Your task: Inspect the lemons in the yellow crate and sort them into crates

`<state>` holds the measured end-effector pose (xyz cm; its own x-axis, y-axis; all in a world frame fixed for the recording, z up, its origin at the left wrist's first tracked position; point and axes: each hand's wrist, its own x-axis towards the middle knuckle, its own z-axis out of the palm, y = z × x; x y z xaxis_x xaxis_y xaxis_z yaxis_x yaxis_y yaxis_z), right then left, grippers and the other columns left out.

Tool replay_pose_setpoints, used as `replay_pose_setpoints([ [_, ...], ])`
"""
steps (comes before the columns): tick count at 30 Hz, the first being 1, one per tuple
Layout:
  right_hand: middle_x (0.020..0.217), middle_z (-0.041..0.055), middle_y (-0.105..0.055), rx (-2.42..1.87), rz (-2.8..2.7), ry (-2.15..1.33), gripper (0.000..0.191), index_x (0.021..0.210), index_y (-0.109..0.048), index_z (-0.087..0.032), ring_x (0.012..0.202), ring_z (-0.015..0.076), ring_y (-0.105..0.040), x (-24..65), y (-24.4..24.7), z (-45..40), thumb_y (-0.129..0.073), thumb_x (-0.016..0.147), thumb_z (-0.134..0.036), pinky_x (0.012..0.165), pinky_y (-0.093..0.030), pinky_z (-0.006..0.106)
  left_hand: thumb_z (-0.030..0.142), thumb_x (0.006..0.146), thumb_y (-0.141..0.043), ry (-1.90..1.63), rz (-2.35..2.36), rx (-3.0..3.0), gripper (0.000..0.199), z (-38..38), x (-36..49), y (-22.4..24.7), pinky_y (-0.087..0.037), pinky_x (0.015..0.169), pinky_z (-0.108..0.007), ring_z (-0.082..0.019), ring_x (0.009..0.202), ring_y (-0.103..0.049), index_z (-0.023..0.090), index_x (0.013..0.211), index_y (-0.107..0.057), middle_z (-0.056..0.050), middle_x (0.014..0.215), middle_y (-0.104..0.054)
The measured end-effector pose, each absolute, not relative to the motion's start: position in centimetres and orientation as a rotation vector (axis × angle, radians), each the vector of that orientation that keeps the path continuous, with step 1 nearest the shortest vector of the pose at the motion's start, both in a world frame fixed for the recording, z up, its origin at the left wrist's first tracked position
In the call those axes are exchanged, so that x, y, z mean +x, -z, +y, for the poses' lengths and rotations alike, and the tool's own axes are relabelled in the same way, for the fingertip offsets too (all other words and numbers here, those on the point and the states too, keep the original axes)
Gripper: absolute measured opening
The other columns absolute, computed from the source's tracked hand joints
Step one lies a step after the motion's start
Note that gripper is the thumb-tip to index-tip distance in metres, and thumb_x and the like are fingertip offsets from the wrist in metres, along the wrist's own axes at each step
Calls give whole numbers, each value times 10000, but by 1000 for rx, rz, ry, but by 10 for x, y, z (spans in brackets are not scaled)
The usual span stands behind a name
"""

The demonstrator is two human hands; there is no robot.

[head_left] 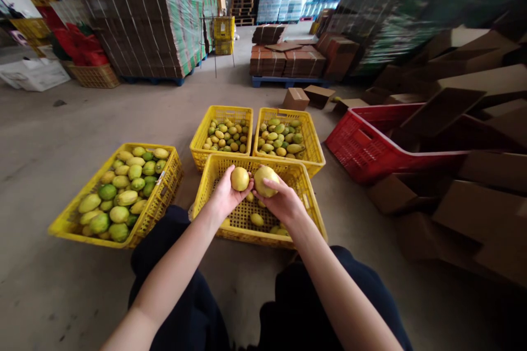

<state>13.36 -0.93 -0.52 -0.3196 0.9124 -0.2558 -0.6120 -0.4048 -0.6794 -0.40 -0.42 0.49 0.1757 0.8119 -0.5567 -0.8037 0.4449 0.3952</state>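
Two yellow fruits [240,179] were in your hands above the near yellow crate [255,236]: your left hand [225,195] cupped the smaller, and your right hand [283,197] was clamped on the larger fruit [265,181], close beside it. Below, looser fruits [257,220] lay in that crate. Just beyond its far edge stood two fruit-filled crates [312,145]; a fuller crate [160,192] stood left and a red crate [354,148] right, on the floor [37,285].

Smooth-skinned fruit [262,176], hard plastic crates [255,237], matt cardboard boxes [295,100], glossy plastic wrap [185,8].
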Motion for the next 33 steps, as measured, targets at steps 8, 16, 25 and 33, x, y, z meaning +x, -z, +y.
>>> replay_pose_setpoints([
  [8, 932, -30, -683, -688, -781, -1796, 695, 1031, -544, -265, 798, 162, -652, 131, 12, -10, -766, 420, -19, 809, -524, 322, 327, 868, -503, -1203, 799, 147, 230, -5, -6, -5, -510, 484, -202, -98, 515, -589, 132, 796, -601, -30, 683, -633],
  [16, 911, -37, -667, -733, -1043, -1728, 785, 1125, -494, -285, 801, 163, -645, 134, 8, -18, -792, 444, -33, 754, -514, 285, 392, 779, -537, -1318, 790, 377, 264, -7, -6, -6, -402, 412, -188, -77, 425, -521, 144, 709, -592, 2, 621, -610],
  [25, 872, -23, -623, -910, -1300, -1465, 739, 1123, -461, -267, 747, 163, -596, 135, 10, -22, -805, 483, -136, 701, -489, 300, 423, 777, -522, -1425, 709, 689, 312, -10, -2, -5, -375, 420, -191, -91, 472, -541, 153, 650, -612, -12, 599, -609],
  [33, 901, -20, -578, -929, -1409, -1289, 583, 1010, -496, -247, 787, 165, -540, 141, 6, -24, -796, 517, -167, 712, -444, 286, 421, 820, -445, -1479, 720, 744, 384, -12, 0, -3, -425, 489, -217, -139, 590, -605, 171, 574, -600, -48, 609, -627],
])
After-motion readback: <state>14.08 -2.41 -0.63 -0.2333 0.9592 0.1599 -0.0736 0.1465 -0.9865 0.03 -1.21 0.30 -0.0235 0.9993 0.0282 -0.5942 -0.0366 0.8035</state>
